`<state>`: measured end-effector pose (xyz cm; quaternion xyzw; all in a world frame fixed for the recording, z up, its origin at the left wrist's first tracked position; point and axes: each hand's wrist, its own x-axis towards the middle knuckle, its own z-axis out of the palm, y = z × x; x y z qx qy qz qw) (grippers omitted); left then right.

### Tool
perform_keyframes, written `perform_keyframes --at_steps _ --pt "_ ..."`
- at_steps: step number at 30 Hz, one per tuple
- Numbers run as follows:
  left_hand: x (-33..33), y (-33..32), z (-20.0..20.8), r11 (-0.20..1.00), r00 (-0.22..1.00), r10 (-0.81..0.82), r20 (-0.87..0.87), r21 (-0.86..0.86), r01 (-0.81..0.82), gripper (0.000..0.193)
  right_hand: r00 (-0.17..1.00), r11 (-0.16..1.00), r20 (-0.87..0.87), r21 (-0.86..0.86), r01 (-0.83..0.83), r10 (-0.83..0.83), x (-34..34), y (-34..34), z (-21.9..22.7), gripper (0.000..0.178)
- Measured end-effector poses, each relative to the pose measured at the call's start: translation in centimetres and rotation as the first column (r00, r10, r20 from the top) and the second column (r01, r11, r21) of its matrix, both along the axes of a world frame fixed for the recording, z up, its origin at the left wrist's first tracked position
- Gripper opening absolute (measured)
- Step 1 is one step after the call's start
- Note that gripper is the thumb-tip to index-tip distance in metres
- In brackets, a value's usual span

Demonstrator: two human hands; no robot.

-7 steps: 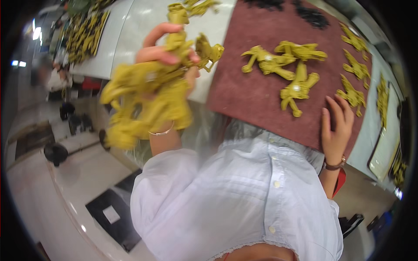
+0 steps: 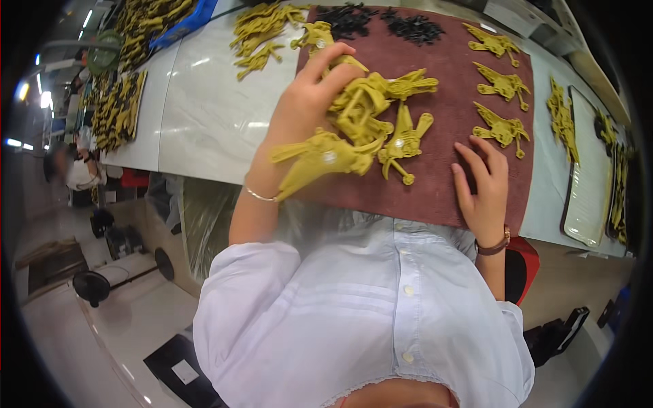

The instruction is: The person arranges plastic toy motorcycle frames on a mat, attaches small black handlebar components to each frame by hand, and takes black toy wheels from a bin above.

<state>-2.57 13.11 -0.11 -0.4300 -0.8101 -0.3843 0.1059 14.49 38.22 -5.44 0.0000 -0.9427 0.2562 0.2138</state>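
My left hand (image 2: pixel 309 98) is over the left part of the maroon mat (image 2: pixel 435 194), its fingers bent around a bunch of yellow moulded plastic pieces (image 2: pixel 364 109). One piece (image 2: pixel 326 158), with a pale round spot, juts out below the wrist side of the bunch. Beside it, another yellow piece (image 2: pixel 405 141) lies on the mat, partly overlapped in view. My right hand (image 2: pixel 486 183) rests at the mat's near right, fingers spread, holding nothing. Its fingertips are just short of the lowest of three yellow pieces (image 2: pixel 502 129) set in a column.
Two piles of small black parts (image 2: pixel 411 27) lie at the mat's far edge. More yellow pieces (image 2: pixel 262 34) sit on the pale table to the left, near a blue bin (image 2: pixel 187 24). At right is a white tray (image 2: pixel 588 177). A person (image 2: pixel 80 170) is far left.
My left hand has swung right with the yellow pieces, from beside the mat to over it. The whole view has shifted too. My right hand stays open on the mat.
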Motion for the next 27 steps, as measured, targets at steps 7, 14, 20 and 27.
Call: perform_keyframes --at_steps 7,14,20,27 --pt "2.1 3.4 -0.8 0.854 0.944 0.284 -0.169 -0.403 -0.329 0.048 0.996 0.999 0.071 -0.034 -0.043 0.045 -0.1 -0.2 0.1 0.041" --pt "3.8 3.4 0.2 0.698 0.902 0.358 -0.24 -0.572 -0.43 0.062 0.957 0.905 0.003 -0.327 -0.273 0.29 -1.6 -4.9 3.9 0.059" --pt "3.8 2.3 0.6 0.785 0.931 0.344 -0.119 -0.507 -0.355 0.073 0.948 0.946 -0.136 -0.114 -0.302 0.286 -3.6 -7.2 1.7 0.034" --pt "5.0 -0.2 2.1 0.95 0.976 0.215 0.028 -0.236 -0.202 0.061 0.954 0.904 -0.143 -0.307 -0.297 0.265 -3.0 -6.8 1.6 0.027"
